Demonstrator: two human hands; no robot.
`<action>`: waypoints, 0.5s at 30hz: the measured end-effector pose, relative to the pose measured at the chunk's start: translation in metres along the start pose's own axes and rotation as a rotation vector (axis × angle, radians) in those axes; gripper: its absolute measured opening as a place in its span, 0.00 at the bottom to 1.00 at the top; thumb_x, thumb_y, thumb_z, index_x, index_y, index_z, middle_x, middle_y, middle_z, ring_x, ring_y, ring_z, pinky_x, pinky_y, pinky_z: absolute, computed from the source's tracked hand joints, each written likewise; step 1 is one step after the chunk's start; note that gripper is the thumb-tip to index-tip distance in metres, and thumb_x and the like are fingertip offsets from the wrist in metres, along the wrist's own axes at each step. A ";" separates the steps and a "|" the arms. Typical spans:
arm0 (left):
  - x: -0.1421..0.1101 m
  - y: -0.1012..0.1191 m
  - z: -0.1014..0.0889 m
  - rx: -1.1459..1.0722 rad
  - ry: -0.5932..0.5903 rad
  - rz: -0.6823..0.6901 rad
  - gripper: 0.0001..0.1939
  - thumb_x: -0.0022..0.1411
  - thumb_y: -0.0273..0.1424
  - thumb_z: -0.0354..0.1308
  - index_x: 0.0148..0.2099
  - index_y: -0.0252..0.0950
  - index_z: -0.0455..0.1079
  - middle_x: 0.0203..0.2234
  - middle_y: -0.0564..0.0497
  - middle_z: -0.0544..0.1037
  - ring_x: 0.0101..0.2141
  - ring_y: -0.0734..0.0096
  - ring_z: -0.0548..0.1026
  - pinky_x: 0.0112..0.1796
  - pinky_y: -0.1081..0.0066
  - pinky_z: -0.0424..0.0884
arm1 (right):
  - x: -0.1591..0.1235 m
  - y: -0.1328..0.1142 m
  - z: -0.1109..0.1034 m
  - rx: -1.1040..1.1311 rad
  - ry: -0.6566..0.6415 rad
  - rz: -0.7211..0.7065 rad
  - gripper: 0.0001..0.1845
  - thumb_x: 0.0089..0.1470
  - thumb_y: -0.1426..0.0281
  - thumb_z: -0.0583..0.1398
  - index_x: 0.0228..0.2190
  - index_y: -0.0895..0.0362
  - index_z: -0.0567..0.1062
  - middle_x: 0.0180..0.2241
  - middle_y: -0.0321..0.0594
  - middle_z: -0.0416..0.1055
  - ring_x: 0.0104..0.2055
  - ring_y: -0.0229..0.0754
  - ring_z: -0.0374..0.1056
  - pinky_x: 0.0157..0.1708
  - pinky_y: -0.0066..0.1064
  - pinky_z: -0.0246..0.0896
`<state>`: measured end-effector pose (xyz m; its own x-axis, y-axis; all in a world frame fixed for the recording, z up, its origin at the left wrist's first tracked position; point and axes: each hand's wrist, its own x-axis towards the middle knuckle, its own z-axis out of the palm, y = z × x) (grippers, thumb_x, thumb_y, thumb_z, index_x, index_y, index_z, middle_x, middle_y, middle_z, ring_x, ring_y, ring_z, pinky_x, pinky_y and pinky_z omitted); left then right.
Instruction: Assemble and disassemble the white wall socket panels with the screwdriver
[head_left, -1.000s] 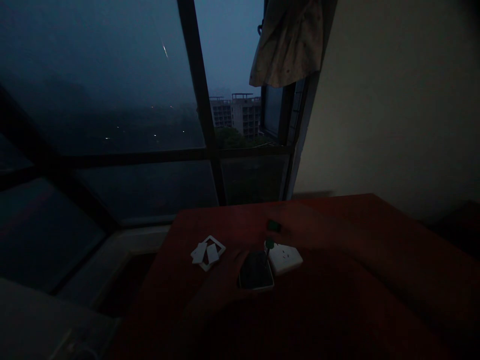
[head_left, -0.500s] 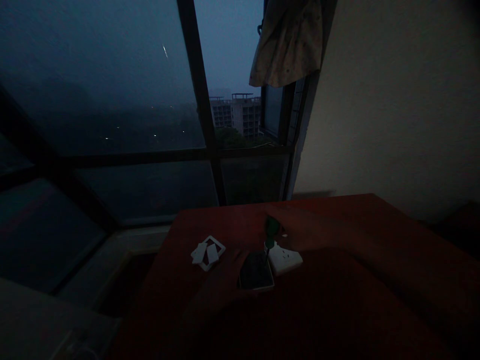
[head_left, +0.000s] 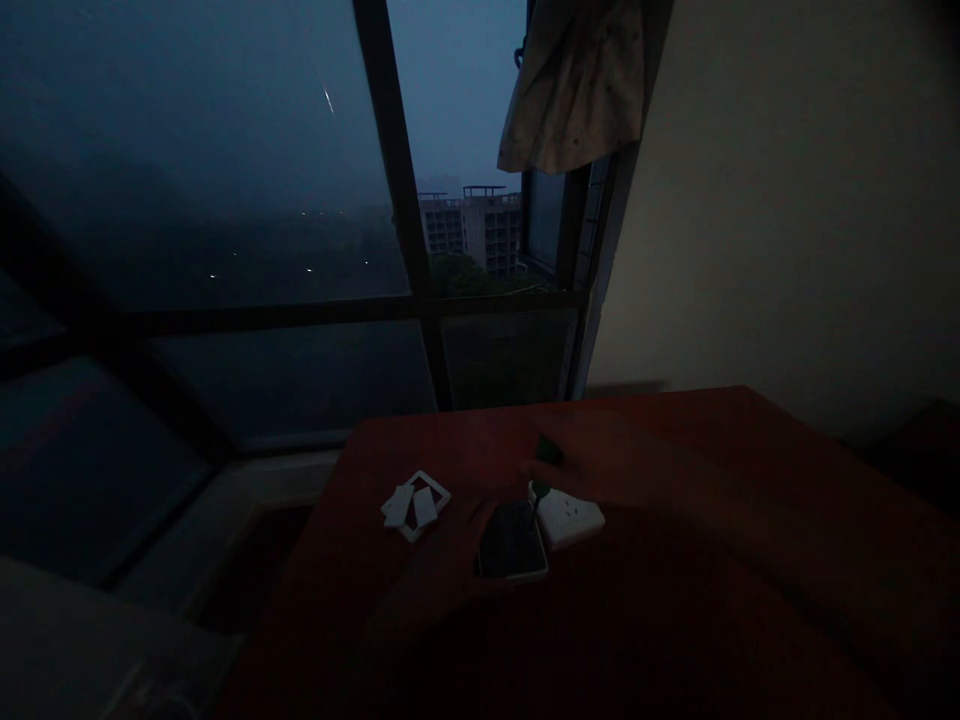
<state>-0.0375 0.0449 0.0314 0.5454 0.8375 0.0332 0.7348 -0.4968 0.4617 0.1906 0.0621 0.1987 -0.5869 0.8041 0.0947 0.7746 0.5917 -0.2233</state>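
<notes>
With our left hand [head_left: 450,562] we grip the dark square box [head_left: 513,545] on the table [head_left: 420,440], its fingers curled around the side and near edge; a pale rim shows along the box's near side. The fingers of our right hand [head_left: 600,460] are closed around the green handle of the screwdriver [head_left: 547,450], whose shaft points down to the box's right part; we cannot tell what the tip meets. Just right of the box we see the white socket [head_left: 574,518]. To the left lie two white plates [head_left: 424,508] across a white square frame [head_left: 442,494]. Beyond the table we face the window [head_left: 262,150], with a curtain [head_left: 577,95] hanging at its upper right.
</notes>
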 end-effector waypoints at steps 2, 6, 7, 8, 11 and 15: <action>0.000 -0.001 0.001 -0.003 0.012 -0.001 0.48 0.45 0.45 0.67 0.64 0.42 0.50 0.61 0.43 0.56 0.59 0.49 0.54 0.56 0.53 0.54 | 0.000 0.000 0.000 -0.122 0.004 0.092 0.17 0.55 0.60 0.55 0.42 0.58 0.72 0.39 0.48 0.75 0.42 0.49 0.71 0.40 0.35 0.62; -0.001 -0.001 0.001 -0.025 0.005 0.009 0.48 0.45 0.46 0.67 0.63 0.42 0.50 0.61 0.43 0.56 0.59 0.49 0.55 0.57 0.53 0.54 | -0.003 0.000 -0.004 0.067 -0.059 -0.148 0.22 0.50 0.71 0.59 0.48 0.54 0.68 0.47 0.43 0.72 0.49 0.44 0.67 0.45 0.30 0.61; 0.000 -0.001 0.001 -0.025 -0.003 0.008 0.49 0.44 0.46 0.68 0.64 0.42 0.50 0.61 0.43 0.56 0.59 0.49 0.54 0.57 0.53 0.54 | -0.003 0.000 -0.005 0.126 -0.065 -0.208 0.26 0.48 0.73 0.59 0.51 0.54 0.66 0.49 0.41 0.71 0.51 0.42 0.66 0.47 0.29 0.60; 0.000 -0.001 0.000 -0.022 -0.010 0.005 0.49 0.43 0.46 0.68 0.64 0.42 0.50 0.61 0.43 0.55 0.59 0.49 0.54 0.57 0.53 0.54 | -0.004 0.000 -0.005 0.156 -0.059 -0.233 0.28 0.48 0.74 0.59 0.52 0.53 0.64 0.51 0.41 0.70 0.51 0.42 0.66 0.47 0.29 0.60; 0.000 0.000 -0.001 -0.022 -0.017 -0.001 0.49 0.44 0.45 0.68 0.64 0.43 0.48 0.61 0.44 0.55 0.60 0.48 0.53 0.56 0.53 0.54 | -0.003 -0.003 -0.002 0.042 -0.007 -0.098 0.21 0.52 0.66 0.58 0.49 0.55 0.67 0.46 0.45 0.73 0.47 0.46 0.68 0.44 0.33 0.62; 0.001 0.001 -0.002 -0.037 -0.019 0.007 0.49 0.44 0.47 0.67 0.64 0.43 0.49 0.60 0.43 0.56 0.59 0.48 0.55 0.56 0.53 0.56 | -0.001 -0.003 0.001 -0.169 0.018 0.072 0.16 0.56 0.60 0.53 0.38 0.58 0.72 0.37 0.48 0.76 0.39 0.49 0.72 0.38 0.36 0.63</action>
<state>-0.0375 0.0456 0.0338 0.5583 0.8294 0.0196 0.7157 -0.4934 0.4943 0.1885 0.0597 0.1984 -0.5251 0.8449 0.1021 0.8441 0.5324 -0.0641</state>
